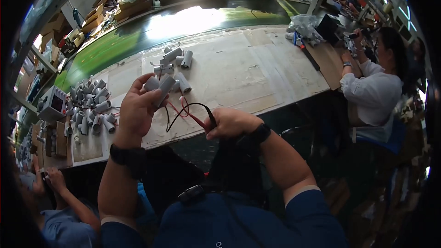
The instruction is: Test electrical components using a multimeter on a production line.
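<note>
Raised over the near edge of the table, my left hand [138, 105] is closed around a grey cylindrical fitting [164, 85], thumb across its front. A second short grey cylinder shows behind the fingers; whether it is joined to the first cannot be told. To the right, my right hand [235, 122] pinches a red test lead [197, 121] and a black lead beside it. Their thin wires loop between my two hands, near a small white connector [182, 99]. Several loose grey cylinders [173, 55] lie just beyond my left hand.
A heap of grey cylinders [94, 103] covers the table's left end, beside a boxy meter [54, 103]. Beyond the pale tabletop [229, 59] runs a green conveyor belt [115, 41]. Co-workers sit at left and right; a red-and-black tool [308, 55] lies near the right one.
</note>
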A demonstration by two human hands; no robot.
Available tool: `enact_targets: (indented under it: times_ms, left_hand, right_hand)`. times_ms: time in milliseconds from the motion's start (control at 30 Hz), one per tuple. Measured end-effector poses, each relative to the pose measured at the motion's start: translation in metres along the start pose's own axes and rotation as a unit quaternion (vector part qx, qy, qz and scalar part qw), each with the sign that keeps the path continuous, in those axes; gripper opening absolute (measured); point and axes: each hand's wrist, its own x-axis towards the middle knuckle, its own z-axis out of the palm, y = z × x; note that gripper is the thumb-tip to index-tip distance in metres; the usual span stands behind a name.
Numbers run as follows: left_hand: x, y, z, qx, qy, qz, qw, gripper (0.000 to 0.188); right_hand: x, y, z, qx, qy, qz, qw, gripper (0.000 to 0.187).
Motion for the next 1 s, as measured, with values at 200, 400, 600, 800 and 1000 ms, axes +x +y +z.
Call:
enact_targets:
  times_ms: [200, 400, 600, 800, 1000]
  left_hand:
    - [0.102, -0.027, 0.064, 0.127, -0.037, -0.044, 0.99, 0.052]
    - [0.134, -0.022, 0.109, 0.097, 0.007, -0.041, 0.994, 0.048]
    - [0.128, 0.021, 0.121, 0.107, -0.019, 0.045, 0.993, 0.042]
    - [0.105, 0.06, 0.112, 0.116, -0.009, 0.082, 0.99, 0.043]
    - [0.069, 0.113, 0.116, 0.207, 0.005, 0.157, 0.966, 0.042]
  right_hand:
    - [-0.014, 0.014, -0.01, 0.06, 0.019, 0.003, 0.998, 0.018]
    - [-0.03, 0.036, -0.012, 0.2, 0.02, -0.062, 0.978, 0.018]
    - [-0.032, 0.045, -0.02, 0.37, 0.004, -0.076, 0.926, 0.016]
    - [-0.018, 0.053, -0.017, 0.362, 0.007, -0.096, 0.927, 0.015]
    - [-0.018, 0.05, -0.013, 0.338, 0.051, -0.084, 0.936, 0.017]
